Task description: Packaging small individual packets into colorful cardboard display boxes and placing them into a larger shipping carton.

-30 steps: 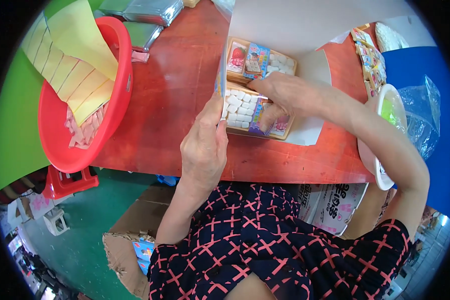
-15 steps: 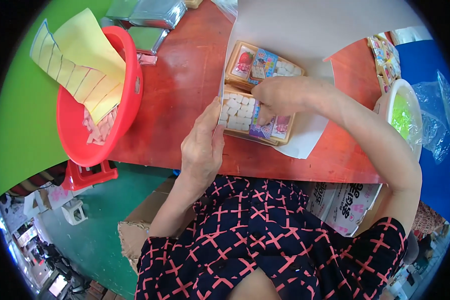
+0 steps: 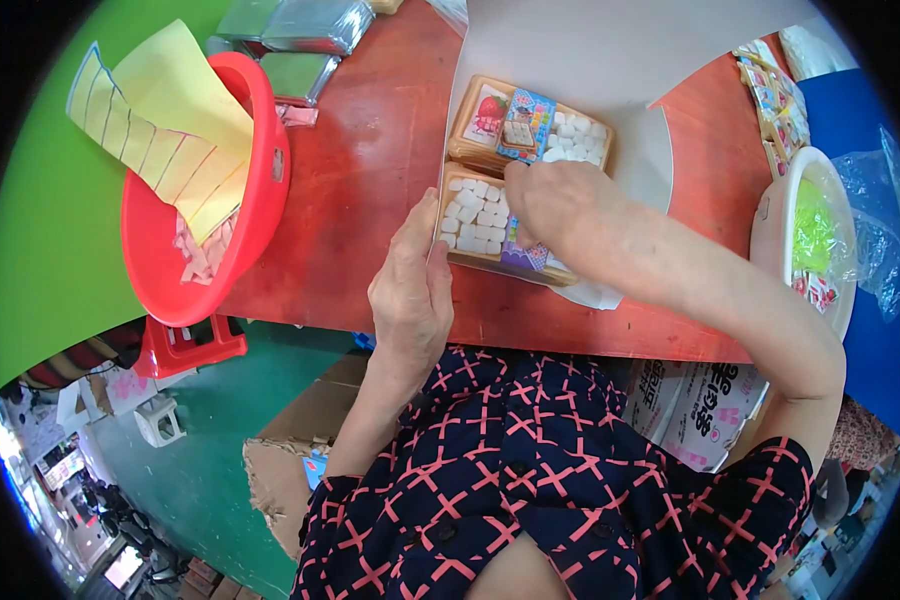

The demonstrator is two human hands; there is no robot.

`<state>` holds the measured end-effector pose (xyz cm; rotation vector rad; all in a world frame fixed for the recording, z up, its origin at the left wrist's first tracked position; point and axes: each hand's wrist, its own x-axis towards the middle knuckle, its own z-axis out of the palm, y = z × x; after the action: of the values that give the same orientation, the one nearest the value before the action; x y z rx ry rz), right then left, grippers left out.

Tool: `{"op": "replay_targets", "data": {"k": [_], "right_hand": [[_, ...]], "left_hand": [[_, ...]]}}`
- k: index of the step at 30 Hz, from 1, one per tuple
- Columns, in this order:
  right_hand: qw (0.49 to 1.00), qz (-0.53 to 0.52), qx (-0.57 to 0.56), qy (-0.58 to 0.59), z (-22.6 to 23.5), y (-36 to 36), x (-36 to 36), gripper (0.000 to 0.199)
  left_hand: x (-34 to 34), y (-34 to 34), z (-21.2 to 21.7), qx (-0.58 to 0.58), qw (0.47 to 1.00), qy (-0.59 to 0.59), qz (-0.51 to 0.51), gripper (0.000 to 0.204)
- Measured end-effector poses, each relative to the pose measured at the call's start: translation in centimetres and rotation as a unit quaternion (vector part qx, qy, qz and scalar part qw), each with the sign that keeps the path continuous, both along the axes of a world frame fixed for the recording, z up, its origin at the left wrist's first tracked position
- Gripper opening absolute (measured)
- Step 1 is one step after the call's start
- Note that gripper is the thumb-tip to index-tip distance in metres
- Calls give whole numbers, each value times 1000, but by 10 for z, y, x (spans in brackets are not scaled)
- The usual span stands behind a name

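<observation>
Near tray (image 3: 475,222) of white sweets sat on white sheet on worktop (image 3: 370,180). Left hand (image 3: 410,290) flat, steadying its edge; right hand (image 3: 555,205) fingers curled atop. Tray probably light, flimsy; best held by rims.

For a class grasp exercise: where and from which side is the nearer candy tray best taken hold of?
Grip the nearer tray by its short left end wall, coming from the left, probably. That edge lies bare beside the left hand, while the right hand covers its right part.

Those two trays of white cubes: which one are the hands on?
The nearer tray, closest to the person. The left hand steadies its left edge and the right hand rests on it; the farther tray lies untouched.
</observation>
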<state>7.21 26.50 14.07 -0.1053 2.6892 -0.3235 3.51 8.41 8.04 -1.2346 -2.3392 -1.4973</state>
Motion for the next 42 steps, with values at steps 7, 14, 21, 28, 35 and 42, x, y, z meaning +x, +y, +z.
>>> {"op": "replay_targets", "data": {"k": [7,14,21,28,35,42], "right_hand": [[948,54,194,246,-6,-34,18,12],[974,137,14,179,-7,-5,10,12],[979,-15,186,88,22,-16,12,22],[966,30,79,243,-3,45,-9,57],[955,146,40,255,-23,56,-36,52],[939,230,-21,254,-27,39,-79,39]], "left_hand": [[-1,-1,-3,4,1000,-8,-11,48],[-1,1,-3,18,1000,-12,2,50],[5,6,2,58,985,40,156,45],[27,27,23,-120,951,236,-162,28],[19,49,-9,-222,945,232,-67,38],[-14,28,-7,-263,941,212,7,36]]}}
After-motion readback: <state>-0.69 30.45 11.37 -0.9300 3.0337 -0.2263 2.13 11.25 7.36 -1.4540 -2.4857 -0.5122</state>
